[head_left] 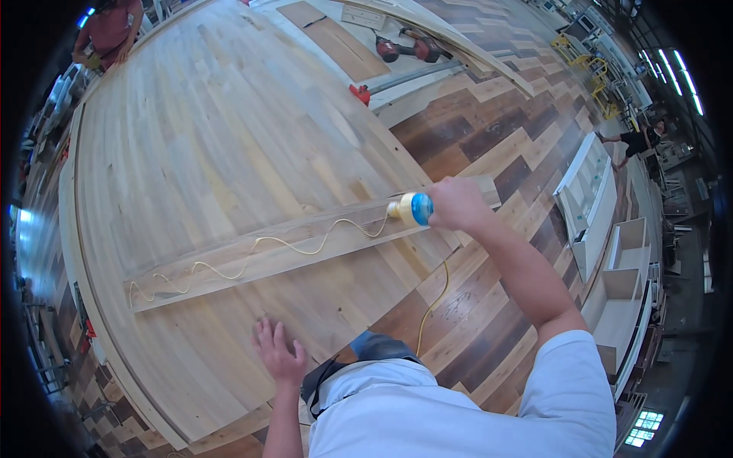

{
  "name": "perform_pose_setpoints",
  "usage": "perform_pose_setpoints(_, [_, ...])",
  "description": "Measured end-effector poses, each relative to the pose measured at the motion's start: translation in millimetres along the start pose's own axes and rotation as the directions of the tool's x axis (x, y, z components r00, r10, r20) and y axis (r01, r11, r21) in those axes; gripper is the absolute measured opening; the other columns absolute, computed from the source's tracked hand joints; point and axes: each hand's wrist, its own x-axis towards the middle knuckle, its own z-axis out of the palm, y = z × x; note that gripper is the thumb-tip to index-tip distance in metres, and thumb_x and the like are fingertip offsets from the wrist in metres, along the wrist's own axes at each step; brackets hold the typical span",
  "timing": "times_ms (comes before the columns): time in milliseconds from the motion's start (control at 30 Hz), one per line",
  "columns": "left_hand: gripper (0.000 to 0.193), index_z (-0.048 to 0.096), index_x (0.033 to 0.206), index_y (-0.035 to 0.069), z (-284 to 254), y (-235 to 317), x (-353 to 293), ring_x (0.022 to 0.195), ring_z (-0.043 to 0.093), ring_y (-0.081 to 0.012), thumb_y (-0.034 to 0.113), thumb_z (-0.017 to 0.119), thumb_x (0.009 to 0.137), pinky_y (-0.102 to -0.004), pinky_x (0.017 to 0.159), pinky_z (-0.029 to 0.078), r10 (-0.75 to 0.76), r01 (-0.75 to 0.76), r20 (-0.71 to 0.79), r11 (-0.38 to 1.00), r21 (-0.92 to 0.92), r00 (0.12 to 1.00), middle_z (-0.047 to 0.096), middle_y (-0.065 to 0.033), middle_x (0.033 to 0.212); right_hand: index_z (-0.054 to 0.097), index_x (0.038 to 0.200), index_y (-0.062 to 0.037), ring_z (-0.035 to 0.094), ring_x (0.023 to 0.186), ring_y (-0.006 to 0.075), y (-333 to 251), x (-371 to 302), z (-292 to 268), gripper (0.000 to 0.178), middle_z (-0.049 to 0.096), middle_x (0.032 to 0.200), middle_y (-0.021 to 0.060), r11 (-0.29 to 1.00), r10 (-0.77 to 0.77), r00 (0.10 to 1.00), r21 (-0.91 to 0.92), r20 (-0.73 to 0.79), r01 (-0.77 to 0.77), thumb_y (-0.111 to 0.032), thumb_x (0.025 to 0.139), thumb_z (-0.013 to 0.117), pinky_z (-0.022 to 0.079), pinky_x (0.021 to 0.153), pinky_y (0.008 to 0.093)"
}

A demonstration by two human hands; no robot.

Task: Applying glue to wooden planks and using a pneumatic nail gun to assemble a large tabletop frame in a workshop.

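Observation:
My right hand (460, 204) is closed around a pale yellow glue bottle (413, 209) with a blue label. Its nozzle points left and down over a long wooden board (229, 267), close to the board's right part. A wavy bead of yellowish glue (294, 250) runs along the board from its left end to the nozzle. The board lies across a large wooden panel (206, 145) made of many strips. Fingers spread, my left hand (279, 354) rests on the panel on the near side of the board, holding nothing.
Two red-and-black power drills (416, 50) lie beyond the panel, near a red clamp (360, 94). A yellow cord (434, 307) hangs by my body over the patterned wood floor (489, 305). White cabinet frames (586, 202) stand right. Other people are far left (113, 34) and far right (643, 140).

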Motion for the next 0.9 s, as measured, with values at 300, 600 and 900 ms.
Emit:
perform_pose_setpoints(300, [0.057, 0.052, 0.131, 0.007, 40, 91, 49, 0.137, 0.036, -0.0376, 0.018, 0.063, 0.076, -0.053, 0.115, 0.024, 0.313, -0.293, 0.172, 0.947, -0.136, 0.934, 0.042, -0.0194, 0.144, 0.073, 0.081, -0.0113, 0.07, 0.078, 0.0289, 64, -42, 7, 0.02, 0.07, 0.079, 0.0118, 0.999, 0.035, 0.993, -0.009, 0.115, -0.034, -0.024, 0.066, 0.073, 0.055, 0.071, 0.0404])
perform_pose_setpoints(600, [0.067, 0.046, 0.136, 0.003, 72, 136, 79, 0.136, 0.034, -0.0346, 0.023, 0.064, 0.074, -0.052, 0.115, 0.022, 0.306, -0.298, 0.136, 0.952, -0.075, 0.942, 0.034, -0.0172, 0.15, 0.072, 0.084, -0.0098, 0.07, 0.082, 0.0293, 127, -21, 11, 0.021, 0.071, 0.085, 0.0118, 0.975, 0.223, 0.974, 0.0, 0.048, -0.224, -0.023, 0.068, 0.072, 0.055, 0.073, 0.041])
perform_pose_setpoints(900, [0.069, 0.049, 0.135, 0.004, 78, 140, 77, 0.137, 0.033, -0.0327, 0.026, 0.063, 0.071, -0.0506, 0.115, 0.022, 0.29, -0.297, 0.129, 0.954, 0.04, 0.948, 0.033, -0.0159, 0.151, 0.073, 0.088, -0.014, 0.069, 0.082, 0.0309, 186, -36, 35, 0.032, 0.071, 0.084, 0.0127, 0.966, 0.25, 0.956, -0.109, 0.151, -0.235, -0.031, 0.061, 0.077, 0.055, 0.074, 0.0414])
